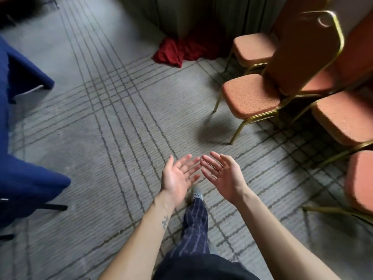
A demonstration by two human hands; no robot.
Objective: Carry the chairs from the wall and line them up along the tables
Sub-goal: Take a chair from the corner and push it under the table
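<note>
Hands: left hand (pixel 177 178) and right hand (pixel 224 176) are hovering mid-floor, fingers (pixel 189 163) spread, holding nothing. Orange padded gold-framed chairs (pixel 250 93) are standing right, unreached; blue-draped desk (pixel 20 178) is sitting left. Gripping one backrest's frame and seat edge is probably serving best.

We see a pale grey carpet (pixel 113 122) crossed by bundles of thin, darker grey lines that meet in a plaid-like grid. The chairs (pixel 250 96) have salmon-orange upholstery with a fine speckle, and their metal frames (pixel 239 131) are gold. A crumpled cloth (pixel 173 52) on the floor is deep red. The curtain (pixel 181 15) behind it is dull grey-green with darker vertical folds. On the left, the draped table cover (pixel 26 184) is solid royal blue, with black legs (pixel 54 207) beneath. Our trousers (pixel 196 225) are dark navy with thin pale stripes, the shoe (pixel 196 193) is grey and white, and a small dark tattoo (pixel 165 221) marks the left forearm.
</note>
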